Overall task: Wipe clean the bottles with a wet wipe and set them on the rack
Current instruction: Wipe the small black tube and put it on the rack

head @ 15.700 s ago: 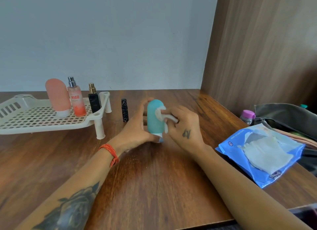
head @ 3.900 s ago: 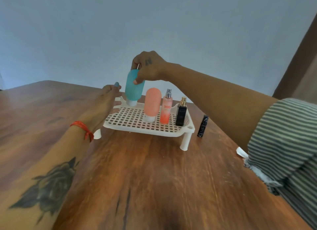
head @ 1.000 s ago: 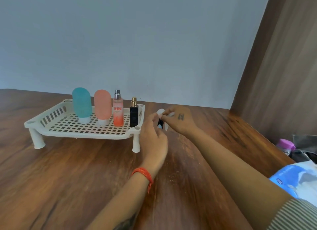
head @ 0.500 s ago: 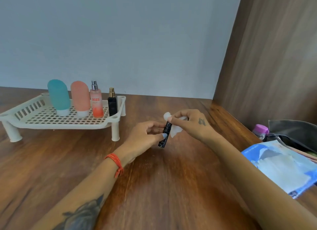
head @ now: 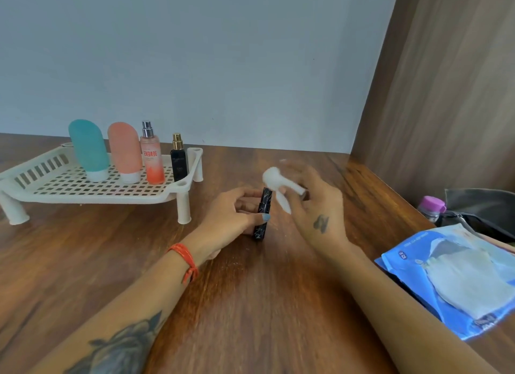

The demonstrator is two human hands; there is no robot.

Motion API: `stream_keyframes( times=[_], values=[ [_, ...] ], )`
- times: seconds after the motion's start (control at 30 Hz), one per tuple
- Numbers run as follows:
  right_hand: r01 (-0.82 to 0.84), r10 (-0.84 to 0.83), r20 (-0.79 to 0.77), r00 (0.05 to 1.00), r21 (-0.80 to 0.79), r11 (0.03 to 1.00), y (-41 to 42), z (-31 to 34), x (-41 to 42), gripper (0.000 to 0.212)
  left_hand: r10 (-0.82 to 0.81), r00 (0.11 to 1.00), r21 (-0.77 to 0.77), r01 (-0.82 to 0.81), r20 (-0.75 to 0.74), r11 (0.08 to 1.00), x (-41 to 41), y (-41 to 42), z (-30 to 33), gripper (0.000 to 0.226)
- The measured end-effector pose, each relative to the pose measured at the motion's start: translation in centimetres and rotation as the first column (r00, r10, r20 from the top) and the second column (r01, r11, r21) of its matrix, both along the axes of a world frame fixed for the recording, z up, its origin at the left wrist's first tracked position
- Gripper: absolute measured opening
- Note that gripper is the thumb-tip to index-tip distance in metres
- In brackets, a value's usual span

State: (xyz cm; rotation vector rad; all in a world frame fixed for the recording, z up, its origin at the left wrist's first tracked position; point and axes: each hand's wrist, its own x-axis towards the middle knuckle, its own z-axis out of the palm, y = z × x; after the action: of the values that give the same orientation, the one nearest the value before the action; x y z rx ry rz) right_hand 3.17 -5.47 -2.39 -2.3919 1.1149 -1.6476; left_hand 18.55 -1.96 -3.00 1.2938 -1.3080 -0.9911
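The left hand (head: 231,220) grips a slim black tube-shaped bottle (head: 262,215); the right hand (head: 312,203) holds a crumpled white wet wipe (head: 274,180) beside its top.

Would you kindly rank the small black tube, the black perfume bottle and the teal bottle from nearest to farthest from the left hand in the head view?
1. Small black tube: held in the left hand.
2. Black perfume bottle: right end of the rack.
3. Teal bottle: farthest left in the row of bottles.

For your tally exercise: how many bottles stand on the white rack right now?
4, in a row along the rack: teal bottle, peach bottle, pink spray bottle, black spray bottle. None seems hidden.
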Motion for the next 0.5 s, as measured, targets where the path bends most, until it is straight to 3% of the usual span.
stream_keyframes(
  times=[0.1, 0.2, 0.3, 0.47, 0.5],
  values=[
    [-0.081, 0.019, -0.288, 0.957, -0.203, 0.976, 0.3, -0.9, 0.9, 0.029, -0.006, 0.999, -0.030, 0.004, -0.051, 1.000, 0.0, 0.2, -0.1, 0.041],
    [-0.085, -0.012, -0.348, 0.937, -0.263, 0.961, 0.0, -1.2, 1.4, 0.029, -0.016, 0.998, -0.039, 0.014, -0.053, 0.999, 0.0, 0.2, -0.1, 0.040],
    [-0.054, 0.015, -0.230, 0.973, -0.162, 0.985, -0.3, -1.4, 1.5, 0.027, -0.011, 0.999, -0.032, 0.010, -0.031, 0.999, 0.1, 0.0, -0.2, 0.041],
    [-0.063, 0.009, 0.204, 0.979, 0.259, 0.964, -0.7, -0.1, 1.2, 0.017, -0.026, 0.999, -0.015, 0.026, -0.039, 1.000, 0.0, 0.0, -0.1, 0.038],
    [-0.064, -0.009, 0.252, 0.968, 0.279, 0.958, -0.6, -0.1, 1.0, 0.017, -0.027, 0.999, -0.016, 0.026, -0.046, 1.000, 0.0, 0.0, -0.1, 0.038]
  ],
)
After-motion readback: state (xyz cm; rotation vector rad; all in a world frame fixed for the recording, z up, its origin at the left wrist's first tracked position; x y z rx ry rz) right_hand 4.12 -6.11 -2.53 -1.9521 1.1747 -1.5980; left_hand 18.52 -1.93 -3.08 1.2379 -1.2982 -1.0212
